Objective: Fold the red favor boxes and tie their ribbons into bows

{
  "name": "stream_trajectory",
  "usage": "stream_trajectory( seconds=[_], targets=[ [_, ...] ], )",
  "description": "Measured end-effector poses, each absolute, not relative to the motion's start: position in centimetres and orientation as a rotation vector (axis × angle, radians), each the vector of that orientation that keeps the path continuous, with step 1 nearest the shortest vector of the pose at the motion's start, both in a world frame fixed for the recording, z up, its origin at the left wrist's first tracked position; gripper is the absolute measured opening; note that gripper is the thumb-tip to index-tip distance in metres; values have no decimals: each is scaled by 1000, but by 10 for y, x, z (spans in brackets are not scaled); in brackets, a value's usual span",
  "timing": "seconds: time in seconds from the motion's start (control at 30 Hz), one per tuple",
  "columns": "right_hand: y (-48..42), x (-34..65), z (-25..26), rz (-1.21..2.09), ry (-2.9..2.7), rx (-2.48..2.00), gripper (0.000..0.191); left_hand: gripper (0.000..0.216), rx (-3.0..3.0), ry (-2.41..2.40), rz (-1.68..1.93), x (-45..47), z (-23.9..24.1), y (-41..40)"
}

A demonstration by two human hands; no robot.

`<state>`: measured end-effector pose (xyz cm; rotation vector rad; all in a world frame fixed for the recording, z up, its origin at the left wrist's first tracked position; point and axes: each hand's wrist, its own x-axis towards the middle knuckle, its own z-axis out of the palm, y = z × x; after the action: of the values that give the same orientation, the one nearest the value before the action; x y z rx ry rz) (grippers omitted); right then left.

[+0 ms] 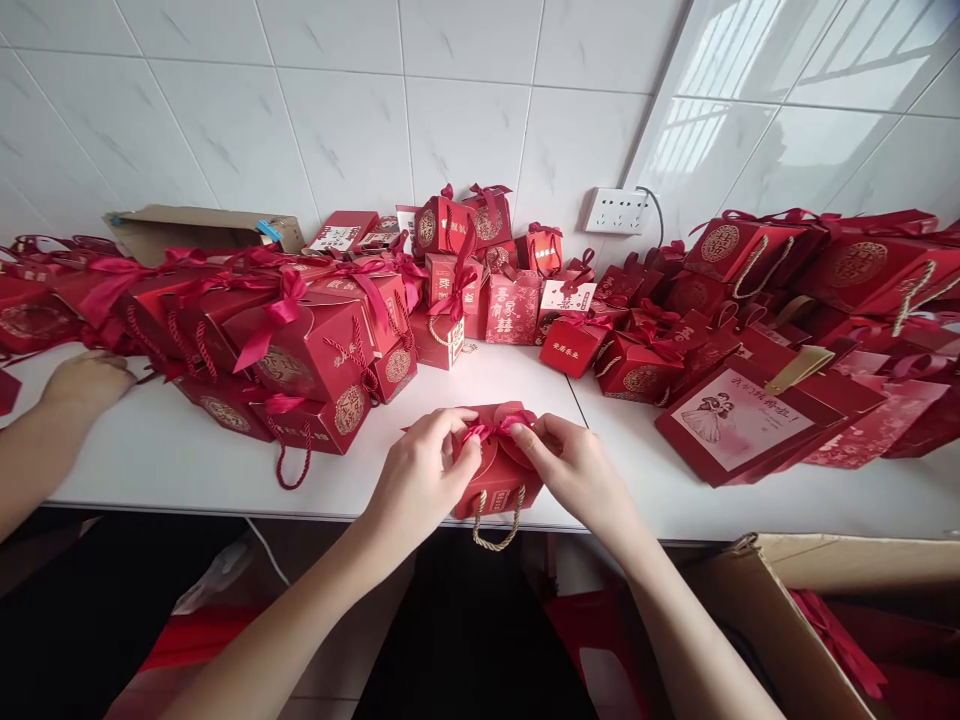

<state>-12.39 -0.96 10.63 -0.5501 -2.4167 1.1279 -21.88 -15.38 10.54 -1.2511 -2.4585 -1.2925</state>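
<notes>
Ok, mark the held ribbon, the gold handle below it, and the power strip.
Held ribbon (pixel 495 431): head view, on its middle.
Gold handle (pixel 495 547): head view, loop's bottom.
Power strip (pixel 615 212): head view, front face.

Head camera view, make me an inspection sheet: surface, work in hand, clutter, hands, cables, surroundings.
Surface: flat white table, a dark seam right of centre.
Work in hand: red cardboard gift box at the near edge; glossy crimson ribbon on top, twisted gold rope handle hanging past the edge.
Clutter: decorated red paper gift boxes massed left, centre and right; open brown cardboard carton behind the left group.
Hands: left hand and right hand pinch the ribbon from either side.
Cables: dark cable at the white rectangular socket block; thin white cable below the table.
Surroundings: glossy white tiled wall; another person's hand at far left.
</notes>
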Motion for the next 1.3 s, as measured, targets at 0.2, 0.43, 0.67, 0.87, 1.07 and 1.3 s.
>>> stream_trajectory(
  seconds=[0.2, 0.43, 0.67, 0.87, 1.07, 1.3],
  targets=[
    [3, -129, 103, 1515, -2369, -465, 41, 10, -1363, -2472, -1396, -226, 101, -156],
    [11, -127, 98, 1954, -2152, -346, 38, 15, -1480, -2467, -1741, -241, 91, -159],
    [13, -124, 87, 2103, -2025, -304, 37, 17, -1135, -2346, -1937, -229, 76, -151],
    [17, -122, 77, 2226, -1885, -267, 42, 18, -1112, -2349, -1923, -226, 75, -150],
    [37, -118, 88, 1919, -2169, -341, 49, 6, -1347, -2375, -1441, -232, 97, -158],
    [45, -135, 86, 2094, -2149, -448, 48, 5, -1541, -2238, -991, -229, 120, -143]
  ],
)
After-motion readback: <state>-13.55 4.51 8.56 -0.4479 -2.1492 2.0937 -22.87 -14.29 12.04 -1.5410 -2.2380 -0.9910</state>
